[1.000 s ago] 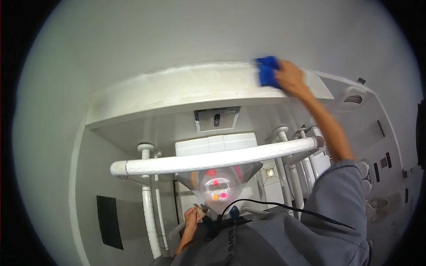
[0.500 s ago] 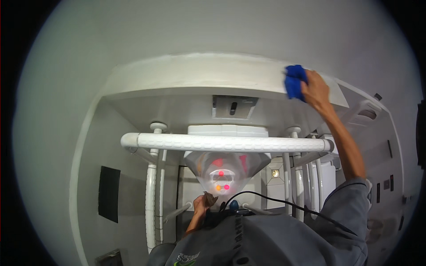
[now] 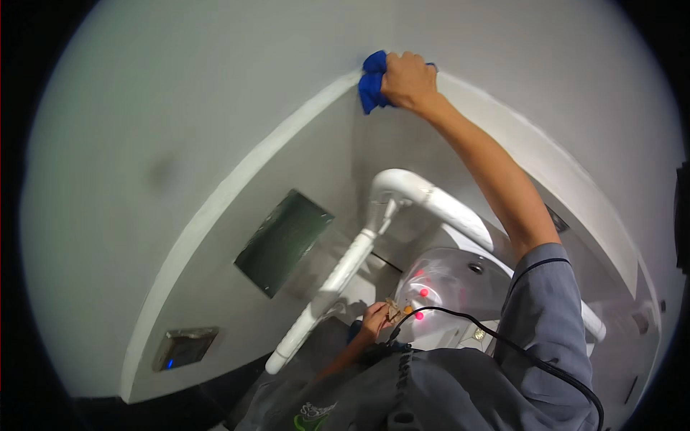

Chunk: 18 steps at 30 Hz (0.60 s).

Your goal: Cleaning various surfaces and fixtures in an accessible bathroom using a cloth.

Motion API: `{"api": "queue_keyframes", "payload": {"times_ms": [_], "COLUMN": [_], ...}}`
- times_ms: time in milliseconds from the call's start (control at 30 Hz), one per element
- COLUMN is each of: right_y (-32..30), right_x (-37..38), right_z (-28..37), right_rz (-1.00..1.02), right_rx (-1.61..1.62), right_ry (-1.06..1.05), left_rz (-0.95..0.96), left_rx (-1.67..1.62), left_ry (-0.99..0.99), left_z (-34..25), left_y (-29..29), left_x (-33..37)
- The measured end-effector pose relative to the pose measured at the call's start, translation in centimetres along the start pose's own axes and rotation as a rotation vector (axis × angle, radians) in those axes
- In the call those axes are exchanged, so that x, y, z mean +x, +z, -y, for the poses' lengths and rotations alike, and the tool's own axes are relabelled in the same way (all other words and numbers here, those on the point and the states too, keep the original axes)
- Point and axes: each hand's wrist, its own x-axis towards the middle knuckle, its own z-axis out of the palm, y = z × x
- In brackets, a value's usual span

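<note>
High up at the wall corner, my right hand [image 3: 411, 80] is closed round a blue cloth [image 3: 372, 85]. The cloth presses against the end of the pale ledge [image 3: 503, 108], where it meets the white trim [image 3: 266, 147] of the left partition. Low near my body, my left hand [image 3: 373, 317] is closed on a crumpled brownish rag [image 3: 393, 311]. Just beside that rag is the white urinal bowl [image 3: 463, 276], with several pink and orange balls in it.
A white grab rail [image 3: 413, 185] bends round the urinal below my right arm. On the left partition are a dark green rectangular panel [image 3: 285, 243] and a small metal-framed plate [image 3: 185, 348] with a blue light. A black cable [image 3: 496, 336] crosses in front of me.
My view has turned left. My right hand has carried the blue cloth leftward along the ledge, from its right end to the left corner. My left hand still holds the rag low down.
</note>
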Motion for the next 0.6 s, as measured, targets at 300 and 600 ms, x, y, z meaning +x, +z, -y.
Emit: {"api": "queue_keyframes", "payload": {"times_ms": [300, 600], "right_y": [0.5, -4.4], "right_x": [1.9, -5.4], "right_z": [3.7, 16.0], "right_rz": [0.234, 0.188], "right_rx": [-0.103, 0.172], "right_ry": [0.071, -0.1], "left_rz": [-0.232, -0.323], "left_rx": [0.02, 0.07], "left_ry": [0.018, 0.033], "left_z": [-3.2, -1.7], "left_y": [-1.0, -1.8], "left_x": [-0.9, -1.1]}}
